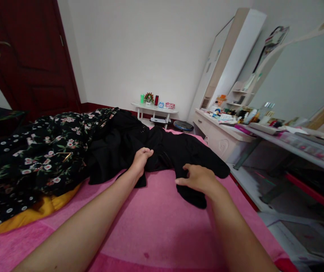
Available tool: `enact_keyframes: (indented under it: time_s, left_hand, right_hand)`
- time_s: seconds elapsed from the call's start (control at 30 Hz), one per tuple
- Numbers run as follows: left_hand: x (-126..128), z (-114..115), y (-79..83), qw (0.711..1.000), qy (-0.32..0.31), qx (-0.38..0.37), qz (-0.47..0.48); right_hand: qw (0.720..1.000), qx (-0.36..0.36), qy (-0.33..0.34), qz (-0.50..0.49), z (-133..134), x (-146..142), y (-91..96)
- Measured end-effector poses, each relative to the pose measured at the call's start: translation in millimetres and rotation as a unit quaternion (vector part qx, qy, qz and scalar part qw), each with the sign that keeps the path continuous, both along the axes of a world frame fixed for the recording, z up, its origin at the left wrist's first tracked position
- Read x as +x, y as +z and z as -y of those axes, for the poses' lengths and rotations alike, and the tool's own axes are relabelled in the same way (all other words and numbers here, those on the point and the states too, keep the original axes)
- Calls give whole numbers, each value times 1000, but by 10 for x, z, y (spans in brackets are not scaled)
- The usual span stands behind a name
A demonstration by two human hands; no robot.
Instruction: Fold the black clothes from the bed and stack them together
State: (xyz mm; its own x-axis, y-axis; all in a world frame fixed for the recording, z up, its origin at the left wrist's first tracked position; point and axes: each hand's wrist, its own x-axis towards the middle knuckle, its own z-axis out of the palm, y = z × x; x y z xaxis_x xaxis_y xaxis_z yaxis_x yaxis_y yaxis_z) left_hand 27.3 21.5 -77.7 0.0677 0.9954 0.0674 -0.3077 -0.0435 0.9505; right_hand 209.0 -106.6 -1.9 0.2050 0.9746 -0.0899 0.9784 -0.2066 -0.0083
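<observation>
A black garment [162, 145] lies spread across the bed, rumpled at the left, with two sleeve- or leg-like ends toward the right. I cannot tell its exact kind. My left hand [141, 160] is closed on its near edge, fingers curled and partly hidden. Over the nearer of the two ends hovers or rests my right hand [200, 178], thumb and fingers apart with a gap between them. Whether it touches the cloth is unclear. To the left, a black floral garment [51, 143] lies heaped against the black one.
The pink bedspread [150, 223] lies under everything. Yellow cloth [54, 200] shows beneath the floral heap. A cluttered dresser [218, 130] and a glass-topped table [295, 141] stand at the right. A small white table [153, 108] is by the far wall, a dark red door [31, 56] at left.
</observation>
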Motion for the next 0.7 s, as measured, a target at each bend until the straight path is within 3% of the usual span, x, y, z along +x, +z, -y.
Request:
enact_keyframes:
  time_s: [0.13,0.2,0.3,0.4,0.47,0.53,0.6,0.67,0.7]
  left_hand:
    - [7,12,3,1000,-2,17,-2]
    - [5,21,13,1000,-3,22,-3]
    - [-39,56,66,999,-41,34,-2]
    - [-127,126,175,975,-208,59,-42]
    - [-166,178,251,924,-365,54,-104]
    - [-154,221,300,873,-457,45,-163]
    - [-83,257,308,877,-424,76,-213]
    - [20,309,279,899,-307,173,-260]
    - [74,348,254,892,-256,238,-285]
  right_hand:
    - [997,-18,11,75,-47,-204,-195]
    - [997,-30,-5,69,-84,-97,-207]
    - [998,-33,-57,10,-87,301,-87]
    - [981,80,-178,-21,-28,734,46]
    - [955,191,-225,-16,10,900,71]
    - [937,275,-214,-6,22,939,49]
    - [933,317,-172,0,-3,894,2]
    - [941,311,-136,-3,-52,832,-65]
    - [947,296,-125,-4,-79,813,-110]
